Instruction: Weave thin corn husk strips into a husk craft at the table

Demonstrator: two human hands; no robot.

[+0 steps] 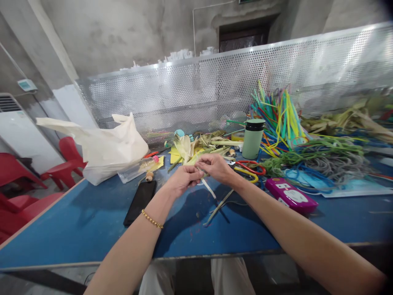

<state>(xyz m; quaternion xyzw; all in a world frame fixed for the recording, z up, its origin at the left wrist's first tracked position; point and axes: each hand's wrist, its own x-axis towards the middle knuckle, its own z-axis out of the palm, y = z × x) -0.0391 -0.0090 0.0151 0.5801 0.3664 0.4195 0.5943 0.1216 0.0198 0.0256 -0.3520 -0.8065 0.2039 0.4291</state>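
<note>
My left hand [185,178], with a gold bead bracelet [152,219] on the wrist, pinches a pale husk strip together with my right hand [218,167]. The fingers of both hands meet above the table, hiding part of the strip. One end of the pale husk strip [209,188] hangs down below the fingertips. A greenish dry strip [219,208] lies on the blue table [181,229] just below. Behind my hands are pale husks [185,149] and yellow paper [175,156]. Red-handled scissors [251,167] lie beyond my right wrist.
At left are a white plastic bag [113,143], a clear bottle [135,170] and a black phone [140,203]. A green tumbler [252,141], colourful pipe cleaners [281,119], tangled cords [313,157] and a purple power socket [290,195] stand right. A perforated metal panel [172,94] edges the back.
</note>
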